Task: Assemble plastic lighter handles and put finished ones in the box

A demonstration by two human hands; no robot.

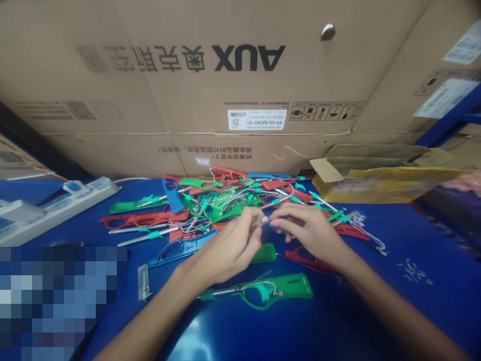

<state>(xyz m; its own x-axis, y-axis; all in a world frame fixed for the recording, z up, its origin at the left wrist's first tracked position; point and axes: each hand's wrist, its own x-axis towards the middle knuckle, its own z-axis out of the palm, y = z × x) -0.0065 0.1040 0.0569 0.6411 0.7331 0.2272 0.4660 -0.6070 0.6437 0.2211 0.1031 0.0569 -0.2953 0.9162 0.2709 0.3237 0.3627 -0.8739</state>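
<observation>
Head camera: a single view from the person's head, facing forward and tilted down.
Counter (406,311): seen obliquely from above, across the lower half, running out at the bottom edge.
Left hand (240,243) and right hand (313,228): close to the lens, meeting near mid-frame; forearms enter from below and the lower right.
Cardboard wall (180,100): beyond the counter, nearly facing the lens, filling the upper half.
Power strip (84,198): cropped by the left edge.

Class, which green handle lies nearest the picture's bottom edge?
The green handle with the teal piece at its loop; other green ones lie farther back.
</observation>
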